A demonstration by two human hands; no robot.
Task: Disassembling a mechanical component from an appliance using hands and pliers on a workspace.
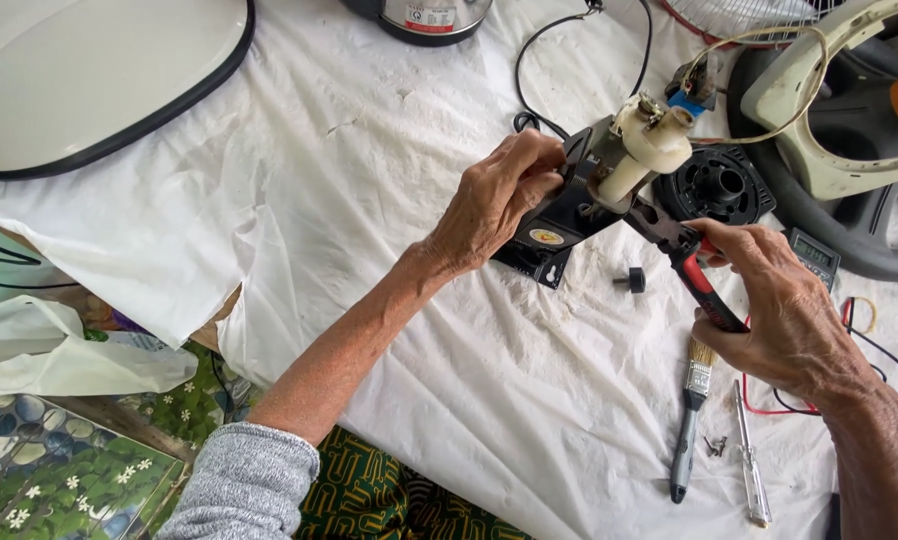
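— Gripping what, the left hand (494,205)?
— Closed around the black motor assembly (569,205), mid-cloth, cream part at its far right.
— And the right hand (784,305)?
— Clamped on red-handled pliers (684,255), whose tips meet the assembly.

- We've the motor unit (589,195) in our left hand (494,200), pliers (684,262) in right hand (784,320).
- Brush (691,420) & screwdriver (751,462) lie below right hand; knob (633,280) btwn hands, on the cloth (389,150).

Grey knit sleeve (244,485), left arm
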